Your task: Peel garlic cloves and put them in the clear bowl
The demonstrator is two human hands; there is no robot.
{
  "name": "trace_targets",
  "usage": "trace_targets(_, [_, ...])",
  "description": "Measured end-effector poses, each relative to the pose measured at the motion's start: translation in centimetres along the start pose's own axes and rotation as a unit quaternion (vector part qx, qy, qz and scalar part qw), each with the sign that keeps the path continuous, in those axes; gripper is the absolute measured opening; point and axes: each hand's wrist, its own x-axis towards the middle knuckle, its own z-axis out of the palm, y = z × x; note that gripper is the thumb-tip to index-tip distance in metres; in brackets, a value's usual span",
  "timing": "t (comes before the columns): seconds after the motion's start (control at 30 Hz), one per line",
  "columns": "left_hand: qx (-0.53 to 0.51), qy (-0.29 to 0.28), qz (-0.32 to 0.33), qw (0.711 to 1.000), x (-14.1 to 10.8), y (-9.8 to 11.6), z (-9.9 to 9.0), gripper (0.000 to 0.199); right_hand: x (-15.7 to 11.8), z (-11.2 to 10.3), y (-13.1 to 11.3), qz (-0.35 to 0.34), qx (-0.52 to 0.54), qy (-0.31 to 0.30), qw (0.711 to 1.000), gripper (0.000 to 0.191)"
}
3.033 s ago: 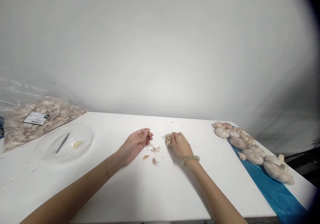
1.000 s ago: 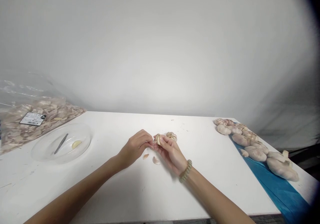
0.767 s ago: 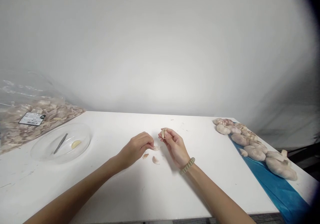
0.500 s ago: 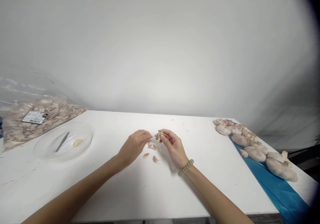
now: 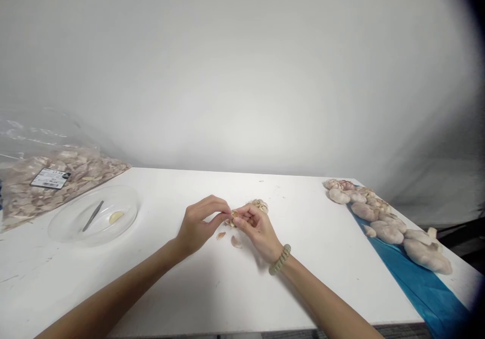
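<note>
My left hand [image 5: 202, 223] and my right hand [image 5: 261, 233] meet over the white table. Between their pinched fingertips is a small garlic clove [image 5: 234, 213], mostly covered by the fingers. Thumb and forefinger are closed on it in each hand. Just behind my right hand's fingers lies a partly broken garlic bulb [image 5: 260, 205]. Below the fingertips, pieces of garlic skin [image 5: 236, 242] are scattered on the tabletop, with a smaller brownish flake [image 5: 221, 236] beside them.
At left stands a clear plastic bowl [image 5: 131, 223] holding a peeled clove [image 5: 115, 217] and a grey knife-like tool [image 5: 93, 216]. A labelled bag of garlic skins [image 5: 81, 170] lies behind it. Several garlic bulbs [image 5: 386, 232] rest along a blue sheet [image 5: 401, 271] at right.
My hands have come together, and both sets of fingertips now meet on the clove. The garlic bulb behind my right hand has come into view.
</note>
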Motion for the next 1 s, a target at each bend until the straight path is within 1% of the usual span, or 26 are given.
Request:
trace_targets(0.13, [0.013, -0.017, -0.040, 0.999, 0.00, 0.18, 0.04, 0.012, -0.28, 0.17, 0.11, 0.002, -0.009, 0.002, 1.000, 0.020])
trace_targets(0.27, [0.022, -0.031, -0.054, 0.998, -0.15, 0.16, 0.24, 0.015, -0.41, 0.34, 0.30, 0.012, -0.013, 0.023, 1.000, 0.022])
trace_targets(0.5, [0.021, -0.061, -0.061, 0.996, -0.18, 0.13, 0.49, 0.016, -0.19, 0.76, 0.04, 0.032, 0.064, 0.050, 0.996, 0.022])
trace_targets(0.6, [0.022, -0.064, -0.059, 0.996, -0.19, 0.16, 0.48, 0.016, -0.18, 0.97, -0.06, 0.045, 0.107, 0.053, 0.992, 0.021])
trace_targets(0.8, [0.035, -0.070, -0.028, 0.997, -0.25, 0.14, 0.48, 0.017, -0.08, 0.74, 0.10, 0.073, 0.181, 0.060, 0.979, 0.024])
trace_targets(0.9, [0.056, -0.064, -0.042, 0.995, -0.13, 0.13, 0.44, 0.017, 0.23, 0.45, 0.41, 0.072, 0.190, 0.059, 0.977, 0.023])
trace_targets(1.0, [0.096, -0.050, -0.067, 0.992, -0.26, -0.03, 0.06, 0.014, 0.55, 0.15, 0.56, 0.051, 0.161, 0.040, 0.985, 0.032])
